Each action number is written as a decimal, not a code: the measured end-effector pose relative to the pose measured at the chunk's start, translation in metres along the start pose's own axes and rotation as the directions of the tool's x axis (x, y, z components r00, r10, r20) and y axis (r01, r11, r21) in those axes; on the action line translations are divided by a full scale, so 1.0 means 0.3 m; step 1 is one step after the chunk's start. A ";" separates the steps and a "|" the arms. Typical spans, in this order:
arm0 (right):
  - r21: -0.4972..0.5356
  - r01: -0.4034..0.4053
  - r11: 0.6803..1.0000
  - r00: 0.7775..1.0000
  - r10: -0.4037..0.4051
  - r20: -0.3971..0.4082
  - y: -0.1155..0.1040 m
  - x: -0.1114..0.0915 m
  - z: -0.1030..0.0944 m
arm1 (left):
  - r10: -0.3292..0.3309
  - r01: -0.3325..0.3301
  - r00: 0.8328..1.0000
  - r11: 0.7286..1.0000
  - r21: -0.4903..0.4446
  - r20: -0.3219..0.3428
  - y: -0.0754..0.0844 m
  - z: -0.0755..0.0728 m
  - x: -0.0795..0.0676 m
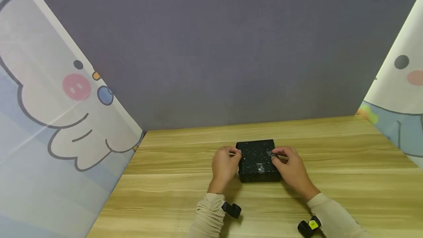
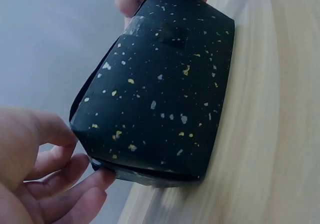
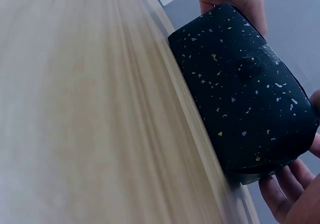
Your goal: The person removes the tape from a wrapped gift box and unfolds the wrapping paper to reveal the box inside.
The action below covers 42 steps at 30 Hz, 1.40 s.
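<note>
Smoothing the clear tape (image 1: 260, 168) probably calls for a steady black box (image 1: 254, 155) on the worktop (image 1: 158, 194), at lower centre of the frame. Left hand (image 1: 224, 166): fingers clamped on its left edge. Right hand (image 1: 293, 169): pinch at right edge, cannot tell.

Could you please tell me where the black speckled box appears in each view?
Head: the box is right of centre, below mid-height.
Left wrist: the box slants through the upper middle.
Right wrist: the box slants across the right half.
Shared landmark: the wooden table, right of the box in left wrist, left in right wrist.
</note>
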State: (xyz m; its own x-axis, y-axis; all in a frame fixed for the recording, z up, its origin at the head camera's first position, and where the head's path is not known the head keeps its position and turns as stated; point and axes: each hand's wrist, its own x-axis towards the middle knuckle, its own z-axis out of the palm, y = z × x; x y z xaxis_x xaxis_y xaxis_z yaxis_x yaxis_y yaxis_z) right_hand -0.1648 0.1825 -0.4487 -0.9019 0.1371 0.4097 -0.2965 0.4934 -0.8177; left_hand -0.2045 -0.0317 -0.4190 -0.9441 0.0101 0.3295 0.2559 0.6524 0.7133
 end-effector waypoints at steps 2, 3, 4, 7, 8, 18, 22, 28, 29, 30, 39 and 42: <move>-0.001 -0.001 1.000 1.000 0.001 -0.003 0.000 0.001 -0.001 | -0.027 0.027 1.000 0.999 -0.020 0.015 0.001 -0.005 0.005; -0.003 -0.002 1.000 1.000 0.002 -0.004 0.000 0.002 -0.002 | -0.036 0.037 0.999 0.999 -0.028 0.021 0.000 -0.006 0.008; -0.004 -0.003 1.000 1.000 0.003 -0.003 0.000 0.003 -0.002 | -0.044 0.045 0.999 0.998 -0.034 0.027 0.001 -0.009 0.009; -0.008 -0.008 1.000 1.000 0.008 0.000 -0.001 0.004 -0.003 | -0.058 0.061 0.997 0.996 -0.058 0.052 0.000 -0.016 0.013; -0.008 -0.009 1.000 1.000 0.009 0.002 -0.001 0.004 -0.003 | -0.061 0.066 0.996 0.996 -0.068 0.068 -0.001 -0.020 0.014; -0.025 -0.037 0.999 0.999 0.037 0.015 -0.007 0.004 -0.005 | -0.068 0.093 0.984 0.985 -0.149 0.165 -0.040 -0.039 0.026; -0.023 -0.057 0.998 0.998 0.057 0.032 -0.010 0.004 -0.007 | -0.070 0.116 0.978 0.967 -0.229 0.196 -0.061 -0.037 0.029; -0.021 -0.086 0.996 0.994 0.087 0.062 -0.004 0.009 -0.009 | -0.091 0.154 0.974 0.937 -0.313 0.206 -0.074 -0.035 0.034; -0.019 -0.091 0.996 0.994 0.092 0.067 -0.003 0.010 -0.009 | -0.093 0.155 0.975 0.935 -0.320 0.201 -0.074 -0.034 0.035; -0.021 -0.094 0.995 0.993 0.096 0.071 -0.002 0.010 -0.010 | -0.097 0.158 0.976 0.932 -0.325 0.196 -0.074 -0.033 0.035; -0.055 -0.120 0.991 0.985 0.126 0.120 -0.001 0.010 -0.016 | -0.128 0.221 0.961 0.888 -0.404 0.245 -0.098 -0.024 0.036; -0.049 -0.126 0.991 0.983 0.131 0.129 -0.004 0.010 -0.018 | -0.127 0.241 0.955 0.859 -0.451 0.267 -0.113 -0.026 0.039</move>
State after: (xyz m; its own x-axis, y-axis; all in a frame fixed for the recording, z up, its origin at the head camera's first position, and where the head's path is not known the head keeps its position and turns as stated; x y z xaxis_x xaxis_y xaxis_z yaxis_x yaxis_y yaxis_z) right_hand -0.1656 0.1869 -0.4442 -0.9658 0.0889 0.2435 -0.1651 0.5133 -0.8422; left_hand -0.2226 -0.0598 -0.4346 -0.9898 0.1295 0.0587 0.0865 0.2210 0.9714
